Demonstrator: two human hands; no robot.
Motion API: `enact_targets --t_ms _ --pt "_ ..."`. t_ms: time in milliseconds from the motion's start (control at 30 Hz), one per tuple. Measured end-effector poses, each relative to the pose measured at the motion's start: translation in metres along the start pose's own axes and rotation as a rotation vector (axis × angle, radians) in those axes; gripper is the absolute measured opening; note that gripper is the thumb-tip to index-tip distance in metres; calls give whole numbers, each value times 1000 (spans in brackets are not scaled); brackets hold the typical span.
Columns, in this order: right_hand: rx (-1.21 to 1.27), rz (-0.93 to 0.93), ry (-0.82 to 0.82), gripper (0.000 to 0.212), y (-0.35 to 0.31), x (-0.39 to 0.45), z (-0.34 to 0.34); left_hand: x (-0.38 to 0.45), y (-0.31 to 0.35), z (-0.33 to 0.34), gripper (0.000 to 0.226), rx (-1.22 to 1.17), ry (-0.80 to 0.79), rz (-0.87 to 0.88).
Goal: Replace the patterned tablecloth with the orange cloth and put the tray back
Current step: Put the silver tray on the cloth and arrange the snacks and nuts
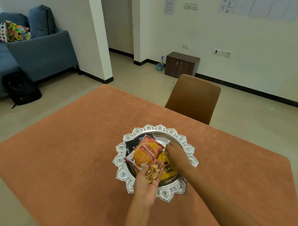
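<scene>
This is a home, a living and dining room in one. A blue sofa (pixel 34 52) with bright cushions (pixel 12 32) sits by the wall, and a dining table under an orange cloth (pixel 72 142) has a brown chair (pixel 193 98) drawn up. A small wooden cabinet (pixel 181 64) stands against the far wall on the tiled floor (pixel 138 76).

The orange cloth (pixel 71 151) over the table looks like soft, matt fabric with a faint mottled nap. The tray (pixel 188 147) is bright silvery metal, its scalloped rim embossed and shiny. The packets (pixel 144 152) in it are glossy printed plastic film. The shells (pixel 152 173) in the left hand (pixel 145 185) look dry and matt. The far chair (pixel 193 98) has smooth brown upholstery; the cabinet (pixel 180 64) is dark wood-look.
</scene>
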State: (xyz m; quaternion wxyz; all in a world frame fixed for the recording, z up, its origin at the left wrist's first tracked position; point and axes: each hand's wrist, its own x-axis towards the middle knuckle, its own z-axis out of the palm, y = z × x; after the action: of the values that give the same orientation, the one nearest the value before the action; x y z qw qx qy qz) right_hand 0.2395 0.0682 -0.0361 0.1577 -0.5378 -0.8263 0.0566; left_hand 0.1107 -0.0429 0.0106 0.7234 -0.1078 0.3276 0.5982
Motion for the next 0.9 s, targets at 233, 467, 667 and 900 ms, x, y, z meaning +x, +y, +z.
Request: enact_targets --t_ms 233,467,667,900 --pt "421 -16 132 6 -26 -24 -34 5 3 8 34 30 14 32" --pt "538 -64 91 22 -36 -47 -65 4 1 18 34 21 25 28" --pt "596 249 196 6 -7 -35 -63 2 2 7 32 30 -43 9" --pt "181 241 -136 22 10 -29 -36 0 0 1 32 7 -17 3"
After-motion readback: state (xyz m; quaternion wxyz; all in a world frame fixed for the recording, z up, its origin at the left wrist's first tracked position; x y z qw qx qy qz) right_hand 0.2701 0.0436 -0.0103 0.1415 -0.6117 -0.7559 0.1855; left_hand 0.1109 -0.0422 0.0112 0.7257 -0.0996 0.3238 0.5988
